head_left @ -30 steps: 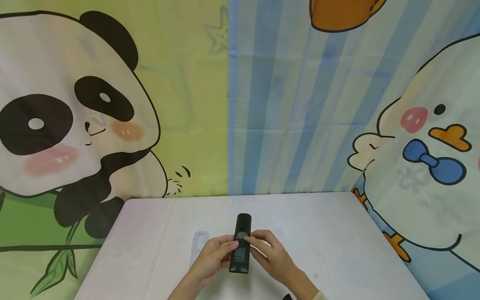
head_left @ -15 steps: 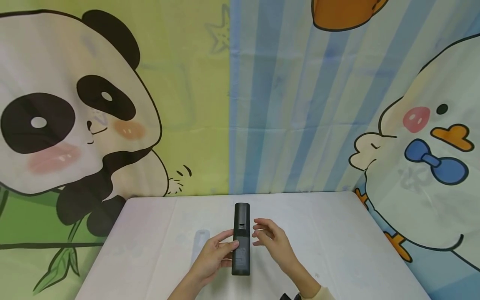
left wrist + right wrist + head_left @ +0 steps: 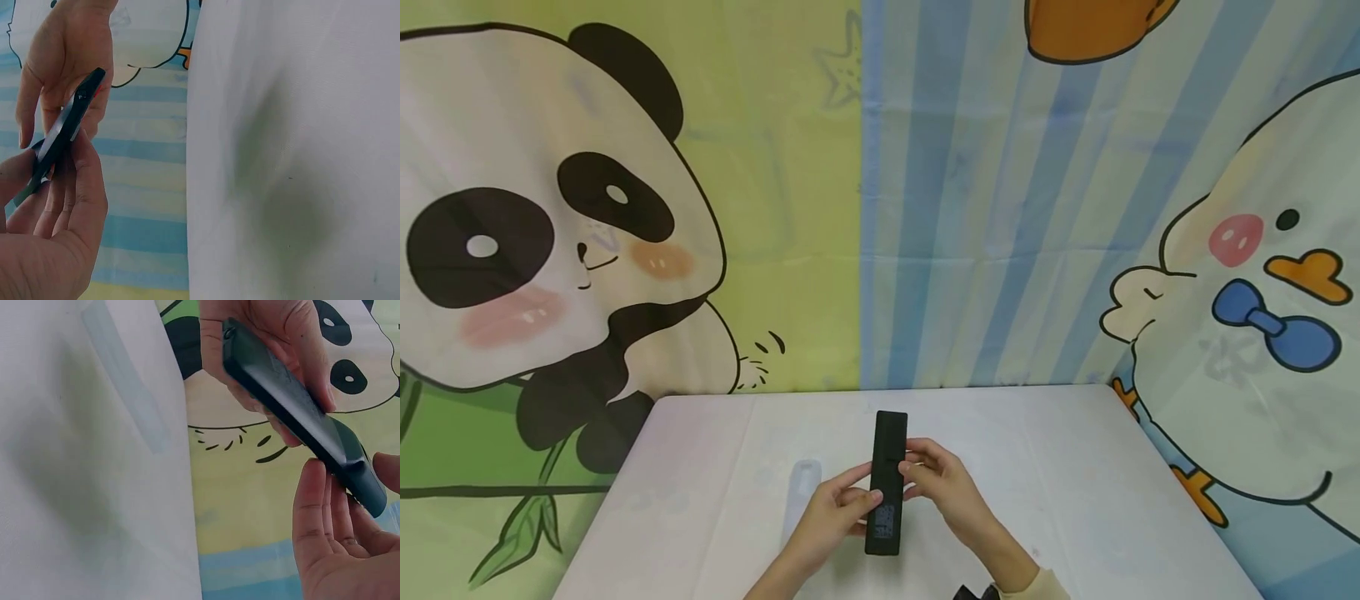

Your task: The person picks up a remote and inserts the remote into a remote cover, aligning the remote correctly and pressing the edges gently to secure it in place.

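A black remote control [image 3: 891, 442] is held above the table, its back with a printed label turned up toward the head camera. My left hand [image 3: 829, 515] grips its left edge near the lower half, thumb on top. On the opposite side my right hand [image 3: 953, 500] has its thumb at the right edge and its fingers behind. Seen from the right wrist, the remote control [image 3: 294, 406] is tilted and thick at one end, with right fingertips [image 3: 312, 469] touching its underside. The left wrist view shows the remote control [image 3: 62, 128] edge-on between both hands.
A pale translucent elongated thing [image 3: 803, 487] lies on the white table [image 3: 1037, 467] left of the hands. Behind the table hang curtains with a printed panda [image 3: 647, 267] and a white duck [image 3: 1247, 400]. Part of a black object [image 3: 976, 592] shows by the right wrist.
The right hand came away from the remote control half a second ago and is now back at its right edge. The remote control has tilted slightly; the left hand keeps hold.
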Action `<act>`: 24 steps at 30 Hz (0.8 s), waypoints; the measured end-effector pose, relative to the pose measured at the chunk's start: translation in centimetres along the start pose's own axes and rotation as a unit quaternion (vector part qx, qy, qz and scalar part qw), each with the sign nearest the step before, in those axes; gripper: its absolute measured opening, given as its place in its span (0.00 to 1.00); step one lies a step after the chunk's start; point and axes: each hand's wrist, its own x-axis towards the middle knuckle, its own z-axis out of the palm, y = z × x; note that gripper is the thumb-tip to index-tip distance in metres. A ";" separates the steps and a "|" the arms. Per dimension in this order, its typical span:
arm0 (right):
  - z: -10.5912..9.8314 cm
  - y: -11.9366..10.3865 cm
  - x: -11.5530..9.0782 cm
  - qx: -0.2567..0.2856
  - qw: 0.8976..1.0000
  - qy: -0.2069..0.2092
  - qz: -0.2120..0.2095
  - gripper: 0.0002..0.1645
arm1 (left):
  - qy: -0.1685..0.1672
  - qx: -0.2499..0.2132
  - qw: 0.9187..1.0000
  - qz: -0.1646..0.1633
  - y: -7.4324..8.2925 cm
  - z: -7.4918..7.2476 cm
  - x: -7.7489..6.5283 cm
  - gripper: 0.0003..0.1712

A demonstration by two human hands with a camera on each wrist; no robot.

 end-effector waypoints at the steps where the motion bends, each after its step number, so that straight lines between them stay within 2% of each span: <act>1: 0.1 0.0 0.0 -0.003 1.000 -0.002 -0.001 0.27 | 0.000 0.005 1.000 0.002 0.0 0.0 0.0 0.35; 14: 0.6 -0.2 0.3 -0.013 1.000 -0.010 -0.003 0.24 | 0.002 0.043 0.999 0.021 -0.3 -0.2 -0.2 0.33; 24: 1.1 0.3 0.6 -0.009 1.000 -0.015 0.000 0.24 | 0.015 0.076 0.997 0.010 -0.4 -0.7 -0.3 0.29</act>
